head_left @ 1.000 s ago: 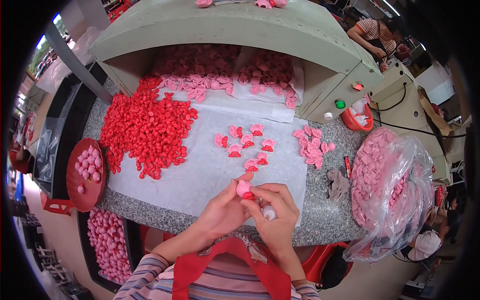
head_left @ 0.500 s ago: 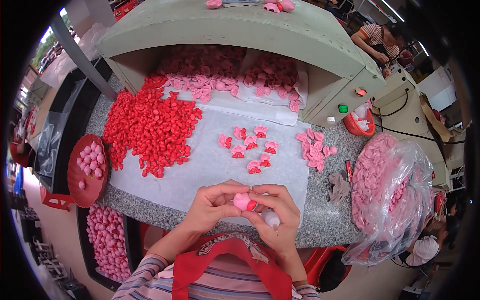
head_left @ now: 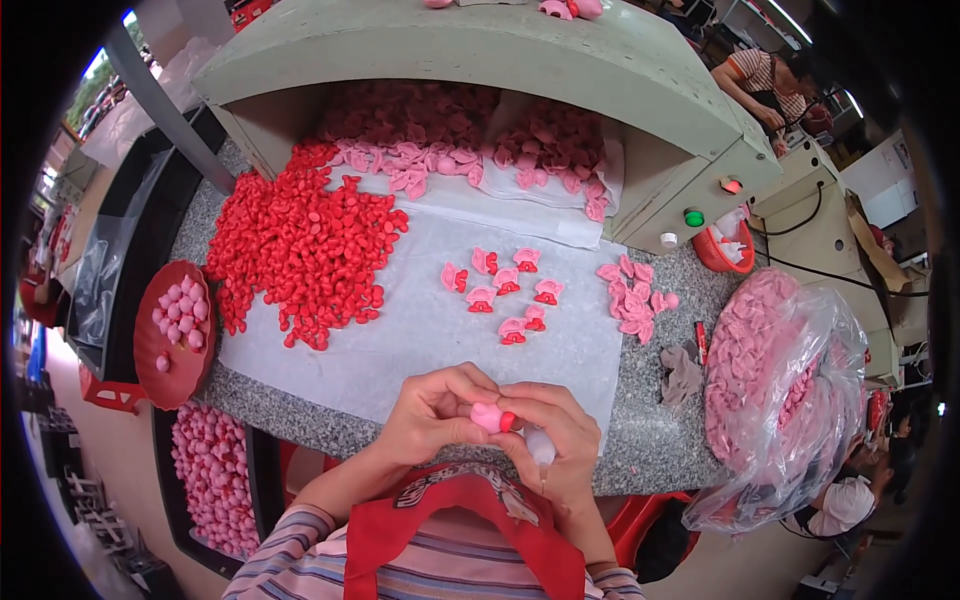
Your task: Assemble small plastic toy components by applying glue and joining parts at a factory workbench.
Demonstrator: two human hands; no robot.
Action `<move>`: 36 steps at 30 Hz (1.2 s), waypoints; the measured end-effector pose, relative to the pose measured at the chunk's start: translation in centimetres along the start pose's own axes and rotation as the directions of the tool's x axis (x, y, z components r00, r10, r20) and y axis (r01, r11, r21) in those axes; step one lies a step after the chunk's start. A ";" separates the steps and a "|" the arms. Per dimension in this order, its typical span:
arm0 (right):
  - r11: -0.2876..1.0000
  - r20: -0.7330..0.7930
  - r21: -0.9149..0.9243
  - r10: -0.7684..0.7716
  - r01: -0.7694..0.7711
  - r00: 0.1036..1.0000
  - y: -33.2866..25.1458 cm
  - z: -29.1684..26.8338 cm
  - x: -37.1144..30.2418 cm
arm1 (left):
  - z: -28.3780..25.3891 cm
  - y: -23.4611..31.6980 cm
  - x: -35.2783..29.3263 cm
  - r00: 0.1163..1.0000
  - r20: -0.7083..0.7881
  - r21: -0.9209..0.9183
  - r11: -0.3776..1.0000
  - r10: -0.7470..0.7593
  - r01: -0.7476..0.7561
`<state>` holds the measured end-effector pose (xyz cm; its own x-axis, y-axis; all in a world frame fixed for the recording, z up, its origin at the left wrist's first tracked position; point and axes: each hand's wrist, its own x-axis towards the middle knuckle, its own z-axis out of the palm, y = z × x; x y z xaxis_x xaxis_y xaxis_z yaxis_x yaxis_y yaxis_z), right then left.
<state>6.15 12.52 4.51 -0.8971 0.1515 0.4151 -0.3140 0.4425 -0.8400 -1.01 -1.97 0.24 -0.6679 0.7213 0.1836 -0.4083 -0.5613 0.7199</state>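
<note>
From the head camera, the left hand (head_left: 435,412) and right hand (head_left: 555,432) meet just over the near edge of the granite counter (head_left: 650,440), both pinching a small pink piece (head_left: 487,416) with a red cap (head_left: 508,421) pressed against its end. A whitish bottle (head_left: 541,446), glue perhaps, is tucked in the right hand's lower fingers. Beyond lie the white sheet (head_left: 400,340), a few finished pink-and-red pieces (head_left: 505,290) and the red heap (head_left: 300,245). To my eye, squaring the cap on before squeezing, with the bottle kept upright, would serve best.
</note>
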 end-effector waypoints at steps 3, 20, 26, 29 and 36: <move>1.000 -0.031 0.007 0.010 -0.010 0.999 0.9 0.2 -0.1 | -0.2 -0.8 0.1 0.998 -0.061 -0.013 1.000 -0.009 0.008; 0.998 -0.063 0.026 -0.062 0.064 0.996 0.3 0.3 -0.4 | 0.4 0.5 -0.2 0.997 -0.031 -0.041 0.996 -0.074 0.073; 0.999 -0.033 0.021 -0.025 0.025 0.999 -0.2 0.3 -1.0 | 1.0 0.9 -0.7 0.997 -0.042 0.008 0.998 -0.061 0.061; 0.999 -0.046 0.001 -0.046 0.047 0.998 -0.3 0.4 -1.1 | 1.2 1.0 -0.8 0.996 -0.051 0.020 0.997 -0.076 0.077; 0.980 -0.145 -0.002 0.197 -0.199 0.970 -0.2 -0.7 -1.4 | 0.5 0.8 -0.5 0.929 -0.131 -0.505 0.830 -0.345 0.237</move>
<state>7.67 12.86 4.37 -0.8867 0.3617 0.2879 -0.1287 0.4051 -0.9052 -0.68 -2.59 1.06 -0.5615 0.8108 -0.1657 -0.8114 -0.5001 0.3026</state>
